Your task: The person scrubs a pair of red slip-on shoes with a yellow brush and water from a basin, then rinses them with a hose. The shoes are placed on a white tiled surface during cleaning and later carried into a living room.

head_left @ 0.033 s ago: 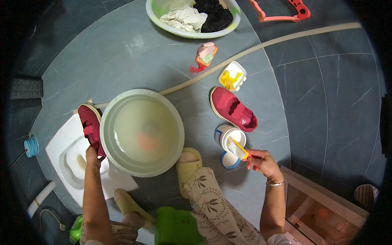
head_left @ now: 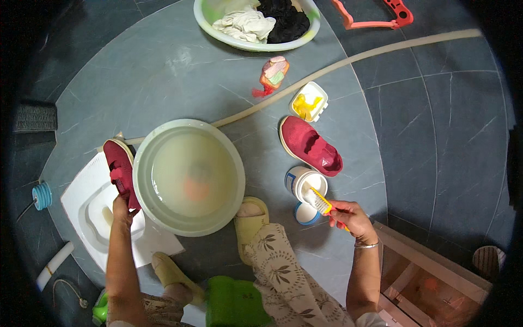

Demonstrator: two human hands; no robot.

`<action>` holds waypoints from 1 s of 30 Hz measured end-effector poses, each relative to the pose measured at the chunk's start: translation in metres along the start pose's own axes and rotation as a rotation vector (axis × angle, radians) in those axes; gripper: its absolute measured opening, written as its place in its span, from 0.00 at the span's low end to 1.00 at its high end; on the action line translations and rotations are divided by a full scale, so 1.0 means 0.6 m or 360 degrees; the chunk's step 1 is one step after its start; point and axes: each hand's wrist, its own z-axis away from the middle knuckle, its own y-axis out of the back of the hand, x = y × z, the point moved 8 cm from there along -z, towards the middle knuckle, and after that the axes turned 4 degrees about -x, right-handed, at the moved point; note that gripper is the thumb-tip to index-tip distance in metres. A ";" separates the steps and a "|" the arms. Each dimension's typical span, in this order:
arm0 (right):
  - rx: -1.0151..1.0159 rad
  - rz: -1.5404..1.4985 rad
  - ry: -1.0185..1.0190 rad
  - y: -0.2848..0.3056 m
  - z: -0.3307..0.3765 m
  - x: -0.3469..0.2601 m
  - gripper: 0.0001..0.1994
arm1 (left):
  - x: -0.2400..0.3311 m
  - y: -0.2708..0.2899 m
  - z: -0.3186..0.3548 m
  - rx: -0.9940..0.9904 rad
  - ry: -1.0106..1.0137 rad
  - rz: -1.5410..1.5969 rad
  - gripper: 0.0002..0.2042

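Note:
My left hand (head_left: 122,210) is closed round the heel end of a maroon slip-on shoe (head_left: 117,161), held against the left side of a pale basin (head_left: 188,125) of cloudy water. Something orange and something dark show dimly in the water. My right hand (head_left: 353,219) grips a yellow-handled scrubbing brush (head_left: 320,201). Its far end lies at the mouth of a white tub (head_left: 297,182) with white contents, tipped toward me. Beside the tub is a blue-rimmed lid (head_left: 308,213). The other maroon shoe (head_left: 310,144) rests on the floor just beyond the tub.
A soap dish (head_left: 309,102) with yellow bits and a netted bundle of soap pieces (head_left: 274,71) lie farther off. A hose (head_left: 348,64) crosses the floor. Clothes fill a far basin (head_left: 204,24). A squat toilet (head_left: 81,182) is at left, a green stool (head_left: 234,300) below me.
My left forearm has shifted slightly to the left. The brush in my right hand has moved very little, and both shoes stay in place.

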 end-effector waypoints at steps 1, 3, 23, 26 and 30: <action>-0.0040 -0.0126 0.0030 -0.003 0.002 0.003 0.15 | 0.007 0.003 0.010 -0.0087 0.0021 0.0025 0.16; -0.0133 -0.0338 0.0161 -0.012 0.005 -0.006 0.14 | 0.034 0.002 0.062 -0.0253 0.0087 -0.0165 0.17; -0.0542 0.0841 0.1753 -0.692 -0.004 -0.370 0.14 | 0.100 0.015 0.273 -0.0686 -0.0373 0.1771 0.19; -0.0508 0.0885 0.1726 -0.729 0.027 -0.351 0.15 | 0.087 0.042 0.272 -0.0511 -0.0454 0.1762 0.20; -0.0385 0.0967 0.1900 -0.764 0.016 -0.348 0.16 | 0.057 0.045 0.284 -0.0304 -0.0433 0.1705 0.24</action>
